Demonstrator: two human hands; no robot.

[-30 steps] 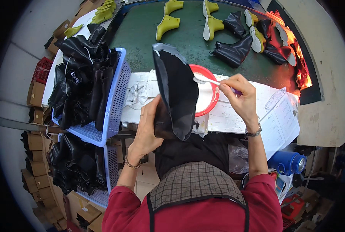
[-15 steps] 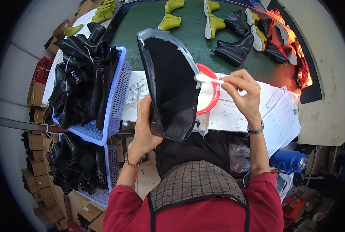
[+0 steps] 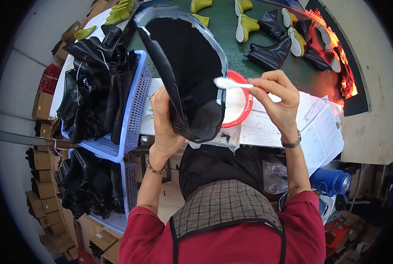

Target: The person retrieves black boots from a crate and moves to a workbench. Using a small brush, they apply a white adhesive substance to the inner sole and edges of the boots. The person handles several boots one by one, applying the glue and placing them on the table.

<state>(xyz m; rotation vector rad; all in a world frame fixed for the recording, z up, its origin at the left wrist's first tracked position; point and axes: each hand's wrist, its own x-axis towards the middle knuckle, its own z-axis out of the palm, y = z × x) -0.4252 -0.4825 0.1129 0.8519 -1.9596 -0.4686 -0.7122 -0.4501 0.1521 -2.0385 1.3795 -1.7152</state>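
My left hand (image 3: 165, 127) is closed around the lower side of a black boot upper (image 3: 187, 75), its open bottom tilted toward me. A whitish, wet-looking band runs along its curved edge. In my right hand (image 3: 279, 103) a small white brush (image 3: 234, 84) is pinched between thumb and fingers, its white-coated head at the right edge of the upper. Below the brush is a red-rimmed bowl (image 3: 248, 110) of white liquid, partly covered by the upper.
At the left, two blue baskets (image 3: 132, 103) hold piled black uppers. Yellow shoe lasts (image 3: 248, 27) and black boots (image 3: 270, 53) stand on the green surface (image 3: 236, 61), with an orange glow (image 3: 348, 81) at its right end. Papers (image 3: 322, 136) and a blue flask (image 3: 328, 181) are at right.
My left hand has lifted the upper and tilted it up and to the left. The brush head has shifted slightly left and up along the right edge of the upper.
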